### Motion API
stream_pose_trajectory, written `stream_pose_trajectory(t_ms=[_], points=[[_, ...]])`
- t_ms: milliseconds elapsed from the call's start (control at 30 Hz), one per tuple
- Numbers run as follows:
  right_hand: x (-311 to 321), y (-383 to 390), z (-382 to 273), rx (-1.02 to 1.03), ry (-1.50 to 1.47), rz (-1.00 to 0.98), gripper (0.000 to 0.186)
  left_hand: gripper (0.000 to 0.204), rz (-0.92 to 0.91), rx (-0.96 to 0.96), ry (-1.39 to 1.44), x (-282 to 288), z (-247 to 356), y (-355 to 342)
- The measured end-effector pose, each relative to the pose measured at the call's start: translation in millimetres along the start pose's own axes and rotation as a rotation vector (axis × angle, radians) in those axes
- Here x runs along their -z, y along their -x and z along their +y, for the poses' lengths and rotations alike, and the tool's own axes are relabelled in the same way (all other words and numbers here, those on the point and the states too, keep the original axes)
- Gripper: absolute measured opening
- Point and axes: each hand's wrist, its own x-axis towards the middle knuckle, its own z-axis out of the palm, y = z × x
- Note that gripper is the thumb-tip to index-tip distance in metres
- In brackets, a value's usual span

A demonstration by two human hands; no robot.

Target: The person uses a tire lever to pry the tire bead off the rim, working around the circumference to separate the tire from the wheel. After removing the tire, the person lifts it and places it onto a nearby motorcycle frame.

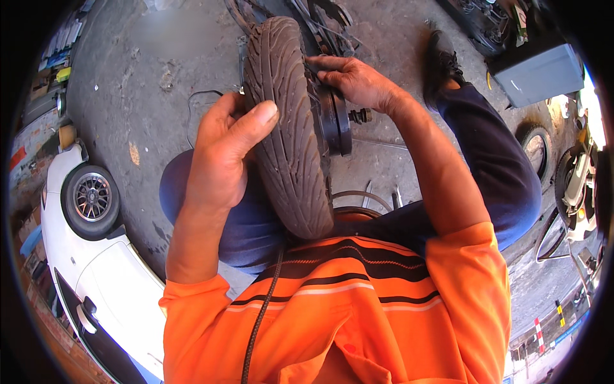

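Observation:
A small wheel with a worn, grooved black tire (284,128) stands upright between my legs, its lower end close to my shirt. My left hand (227,144) grips its left side, thumb lying across the tread and fingers curled out of sight along the sidewall. On the other side, my right hand (352,80) holds the wheel near its far end, fingers stretched to the sidewall and the fingertips partly hidden. Below that hand, a dark round hub drum (337,121) sticks out from the wheel, with a threaded axle end (361,116) pointing right.
Metal tools (398,197) lie on the concrete floor (166,83) by my right thigh. Dark machine parts (326,29) are beyond the wheel. A white car (102,269) is at the left. A grey box (537,73), a loose tire (536,150) and a motorbike (579,185) are at the right.

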Motion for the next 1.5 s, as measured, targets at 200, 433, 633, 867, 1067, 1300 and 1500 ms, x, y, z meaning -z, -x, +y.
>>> stream_pose_trajectory(t_ms=[200,433,633,867,1067,1300,1500], points=[[-20,-1,-19,0.061,-0.39,0.42,0.049,0.038,-0.03,-0.028,-0.057,0,-1,14],[-7,24,-44,0.31,-0.092,0.351,0.041,0.047,-0.024,-0.025,-0.065,-4,3,23],[30,51,-92,0.356,-0.014,0.065,0.033,0.028,0.104,-0.108,0.324,-14,7,9],[52,-9,-90,0.533,0.255,0.271,0.034,0.035,0.114,-0.079,0.134,-34,10,-45],[52,-28,-81,0.391,0.357,0.399,0.04,0.034,0.131,-0.095,0.062,-36,8,-71],[89,-13,-48,0.47,-0.181,0.303,0.043,0.038,0.13,-0.095,0.122,-27,11,-80],[65,-3,46,-0.055,-0.51,0.39,0.055,0.039,0.156,-0.076,0.134,-28,12,-78]])
